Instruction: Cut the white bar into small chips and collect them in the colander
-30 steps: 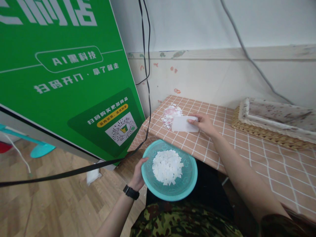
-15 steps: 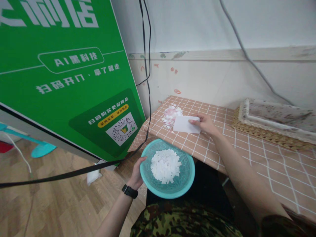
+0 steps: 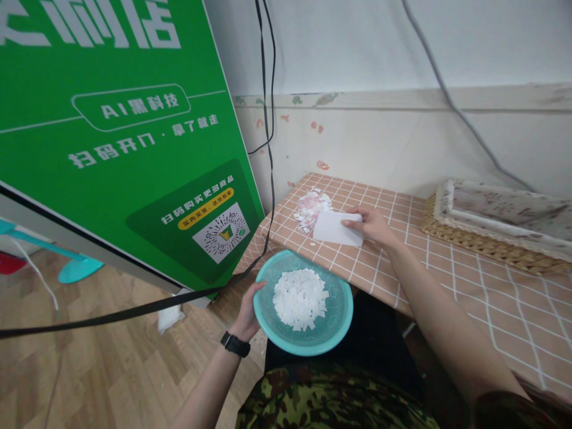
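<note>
My left hand (image 3: 250,310) is closed on the left rim of a round turquoise plastic basket (image 3: 339,325), which I hold in front of the table edge. A heap of small white paper pieces (image 3: 300,299) lies inside it. Between thumb and fingers, my right hand (image 3: 372,224) pinches a flat white rectangular card (image 3: 336,229), tilted over the tabletop. At the card's left edge is a pile of white and pinkish paper scraps (image 3: 313,207) on the cloth. One small scrap (image 3: 313,243) lies apart, nearer the table edge.
A brown checked tablecloth (image 3: 456,286) covers the table along the wall. On its right stands a cloth-lined woven basket (image 3: 496,244). A green machine panel (image 3: 147,196) rises at the left, and a black cable (image 3: 134,311) hangs across in front of it.
The card's lower edge has tipped slightly toward me beside the scrap pile. A lone scrap now shows below the card's left corner. The left hand and turquoise basket stay nearly still.
</note>
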### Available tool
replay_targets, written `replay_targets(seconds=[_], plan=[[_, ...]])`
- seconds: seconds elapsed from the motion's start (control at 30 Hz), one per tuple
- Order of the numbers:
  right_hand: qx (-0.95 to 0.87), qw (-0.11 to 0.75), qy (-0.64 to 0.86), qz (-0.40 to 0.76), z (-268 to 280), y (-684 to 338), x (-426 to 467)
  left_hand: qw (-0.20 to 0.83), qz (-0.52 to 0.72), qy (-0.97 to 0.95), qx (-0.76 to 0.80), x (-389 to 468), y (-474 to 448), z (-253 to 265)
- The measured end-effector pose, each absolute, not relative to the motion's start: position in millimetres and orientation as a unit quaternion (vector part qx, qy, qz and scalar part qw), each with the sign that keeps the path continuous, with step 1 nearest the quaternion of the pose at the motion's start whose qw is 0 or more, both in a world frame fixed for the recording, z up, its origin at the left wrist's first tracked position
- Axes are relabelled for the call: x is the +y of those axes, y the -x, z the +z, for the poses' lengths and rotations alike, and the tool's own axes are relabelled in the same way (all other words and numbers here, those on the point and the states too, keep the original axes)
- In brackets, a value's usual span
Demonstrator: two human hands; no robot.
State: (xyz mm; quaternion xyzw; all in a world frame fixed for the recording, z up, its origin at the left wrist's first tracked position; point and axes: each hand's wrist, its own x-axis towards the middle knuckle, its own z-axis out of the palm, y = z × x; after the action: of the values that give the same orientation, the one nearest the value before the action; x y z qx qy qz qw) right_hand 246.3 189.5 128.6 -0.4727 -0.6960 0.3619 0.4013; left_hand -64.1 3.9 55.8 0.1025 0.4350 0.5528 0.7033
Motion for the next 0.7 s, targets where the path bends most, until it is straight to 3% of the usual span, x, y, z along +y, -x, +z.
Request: replay_targets(seconds=[0.2, 0.4, 0.47, 0.6, 0.7], plan=[[-0.687, 0.388, 0.474, 0.391, 134, -244, 183, 0.706, 0.544, -0.104, 0.441, 3, 64, 56], [-0.694, 0.246, 0.391, 0.552, 140, -233, 168, 0.704, 0.555, -0.102, 0.432, 3, 63, 57], [-0.665, 0.28, 0.396, 0.568, 137, -235, 172, 0.705, 0.555, -0.103, 0.43, 3, 64, 55], [-0.587, 0.467, 0.475, 0.461, 130, -251, 189, 0.697, 0.559, -0.11, 0.435, 2, 67, 49], [-0.569, 0.489, 0.536, 0.387, 129, -265, 195, 0.697, 0.559, -0.108, 0.436, 3, 69, 46]])
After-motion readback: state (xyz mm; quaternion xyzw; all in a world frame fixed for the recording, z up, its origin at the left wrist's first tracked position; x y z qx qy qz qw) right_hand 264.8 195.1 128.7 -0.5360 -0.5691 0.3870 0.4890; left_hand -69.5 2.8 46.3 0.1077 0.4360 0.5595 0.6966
